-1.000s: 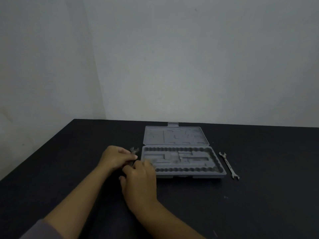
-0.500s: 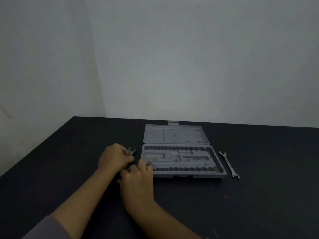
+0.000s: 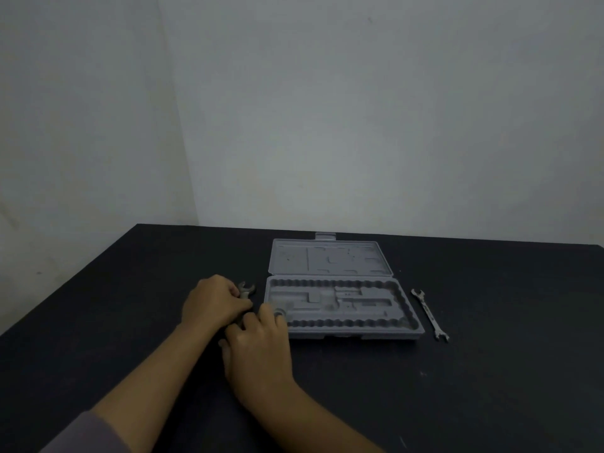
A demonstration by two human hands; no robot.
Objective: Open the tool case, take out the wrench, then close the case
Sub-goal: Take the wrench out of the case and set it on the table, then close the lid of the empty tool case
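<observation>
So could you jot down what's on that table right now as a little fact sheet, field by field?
surface: black table
tool case: grey, open, lid laid back flat, tray looks empty
wrench in hands: left of the case, open-ended head pokes out past the fingers
left hand: closed on that wrench
right hand: beside the left hand; its grip is hidden
second wrench: lies alone, right of the case

Both forearms are bare from wrist to the bottom edge of view, each ending in an ungloved left hand [image 3: 214, 304] and right hand [image 3: 258, 346] without rings or watch, while a muted greyish-mauve sleeve [image 3: 88, 434] of soft fabric covers the left upper arm.
</observation>
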